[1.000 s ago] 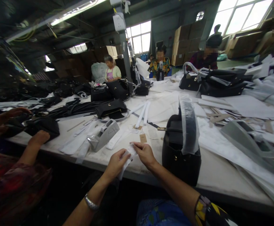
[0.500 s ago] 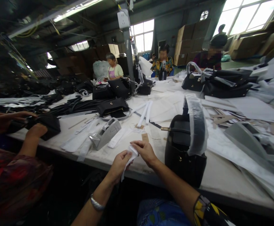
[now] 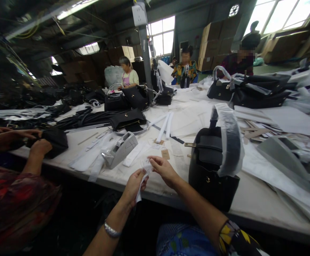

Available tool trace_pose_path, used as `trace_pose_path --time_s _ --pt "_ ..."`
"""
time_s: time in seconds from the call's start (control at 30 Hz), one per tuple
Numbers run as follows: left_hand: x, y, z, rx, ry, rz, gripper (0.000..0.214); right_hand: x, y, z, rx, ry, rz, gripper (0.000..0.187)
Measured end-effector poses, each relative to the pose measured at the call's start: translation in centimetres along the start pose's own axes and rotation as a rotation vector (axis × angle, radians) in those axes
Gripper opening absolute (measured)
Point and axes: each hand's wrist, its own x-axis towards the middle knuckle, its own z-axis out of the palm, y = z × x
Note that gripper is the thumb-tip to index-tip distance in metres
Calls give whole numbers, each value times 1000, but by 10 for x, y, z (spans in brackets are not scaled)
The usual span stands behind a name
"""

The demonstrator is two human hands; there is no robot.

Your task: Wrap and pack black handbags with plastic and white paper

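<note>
Worktable (image 3: 256, 202), upright black handbag (image 3: 209, 174) near hands (image 3: 167, 172)

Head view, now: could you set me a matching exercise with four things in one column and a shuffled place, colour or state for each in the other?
Column one
1. Thin white piece
2. Wristband
3. Black handbag nearest the camera
4. Small brown card

Column two
A. Upright, its handle wrapped in film
B. Lying on the table
C. Held by the left hand and right hand
D. Silver

Right pairs: 1-C, 2-D, 3-A, 4-B.
</note>
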Motion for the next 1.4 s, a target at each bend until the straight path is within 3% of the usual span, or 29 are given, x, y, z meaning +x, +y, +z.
trace_pose_path --time_s 0.17,0.3,0.4,0.5,0.63,0.77,0.97,1.07,1.23,1.4 --pt "1 -4 4 20 63 3 55 15 11 6 -56 104 -15 30" --pt "2 -3 7 41 68 5 54 23 19 12 -30 200 23 44" --pt "3 -2 5 51 80 8 55 15 16 12 44 159 42 58" --pt "3 -3 6 58 89 9 55 6 11 10 61 109 4 49" --pt "3 -7 14 79 80 3 52 9 11 10 -16 177 -6 35" --pt "6 -7 19 124 93 6 51 18 14 11 -66 266 -41 43" --pt "11 1 12 168 163 22 52 14 10 8 -30 197 -35 32" --pt "10 -2 13 191 130 21 50 14 6 3 -81 219 -30 30" --pt "10 -4 18 222 82 16 50 16 9 -5 -127 307 -82 38" --pt "12 0 19 232 95 32 55 11 15 -2 -78 234 -87 42"
